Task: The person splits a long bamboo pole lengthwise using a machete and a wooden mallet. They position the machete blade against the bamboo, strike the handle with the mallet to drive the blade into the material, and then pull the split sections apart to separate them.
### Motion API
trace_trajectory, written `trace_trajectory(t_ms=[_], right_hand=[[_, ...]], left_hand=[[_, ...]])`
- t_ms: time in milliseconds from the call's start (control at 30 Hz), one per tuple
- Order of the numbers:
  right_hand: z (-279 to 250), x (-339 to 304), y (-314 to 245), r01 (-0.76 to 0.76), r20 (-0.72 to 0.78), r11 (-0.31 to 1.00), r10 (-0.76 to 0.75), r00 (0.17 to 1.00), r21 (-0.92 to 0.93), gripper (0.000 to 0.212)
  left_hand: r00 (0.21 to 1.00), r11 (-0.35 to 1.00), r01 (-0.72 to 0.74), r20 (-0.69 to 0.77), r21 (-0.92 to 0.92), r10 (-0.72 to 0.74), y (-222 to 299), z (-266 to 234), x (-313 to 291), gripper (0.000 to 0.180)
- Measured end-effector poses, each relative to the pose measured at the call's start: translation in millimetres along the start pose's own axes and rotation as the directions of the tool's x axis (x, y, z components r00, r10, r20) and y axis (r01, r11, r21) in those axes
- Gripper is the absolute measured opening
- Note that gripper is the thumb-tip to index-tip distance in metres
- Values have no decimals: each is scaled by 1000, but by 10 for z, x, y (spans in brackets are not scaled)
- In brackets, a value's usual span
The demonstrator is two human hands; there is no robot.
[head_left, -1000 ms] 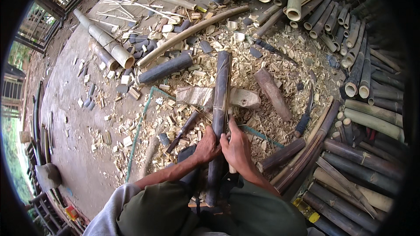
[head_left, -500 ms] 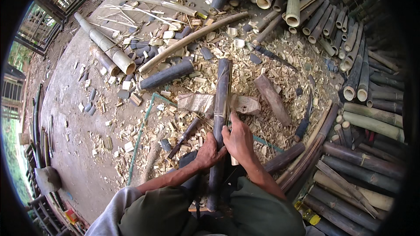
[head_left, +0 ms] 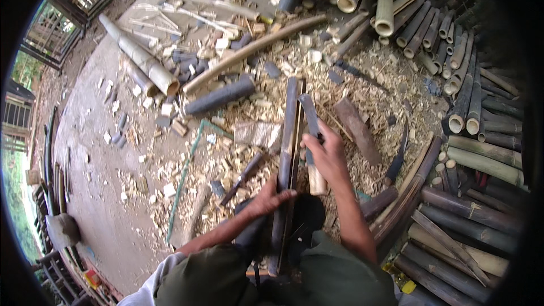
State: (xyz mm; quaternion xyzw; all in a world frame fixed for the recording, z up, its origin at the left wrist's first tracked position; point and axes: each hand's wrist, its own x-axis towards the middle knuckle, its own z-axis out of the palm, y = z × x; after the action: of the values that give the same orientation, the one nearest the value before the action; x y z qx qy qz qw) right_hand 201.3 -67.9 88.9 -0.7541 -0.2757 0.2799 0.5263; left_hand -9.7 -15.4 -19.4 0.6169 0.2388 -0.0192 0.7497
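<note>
The dark bamboo pole looks smooth, with a faint sheen — the wooden block is pale, rough-hewn and matt. Wood chips look dry and raw-faced; the grey floor is dull, cement-like — the green trousers matt cloth.

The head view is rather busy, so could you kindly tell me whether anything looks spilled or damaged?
Pale chips litter the floor untidily, resembling cutting waste. The dark bamboo pole in the left hand shows a long lengthwise gap, so it looks split.
</note>
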Motion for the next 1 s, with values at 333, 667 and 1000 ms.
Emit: trace_trajectory(t_ms=[333, 667, 1000], right_hand=[[-107, -978, 203, -171, 135, 985, 172, 976, -14, 25], [-119, -891, 358, 25, 131, 987, -4, 991, -157, 38], [255, -26, 211, -80, -43, 967, 72, 997, -243, 37]], left_hand=[[985, 968, 152, 110, -199, -133, 167, -177, 26, 62], [993, 993, 82, 95, -82, -74, 200, -167, 31, 65], [995, 998, 56, 85, 15, -57, 185, -174, 32, 72]])
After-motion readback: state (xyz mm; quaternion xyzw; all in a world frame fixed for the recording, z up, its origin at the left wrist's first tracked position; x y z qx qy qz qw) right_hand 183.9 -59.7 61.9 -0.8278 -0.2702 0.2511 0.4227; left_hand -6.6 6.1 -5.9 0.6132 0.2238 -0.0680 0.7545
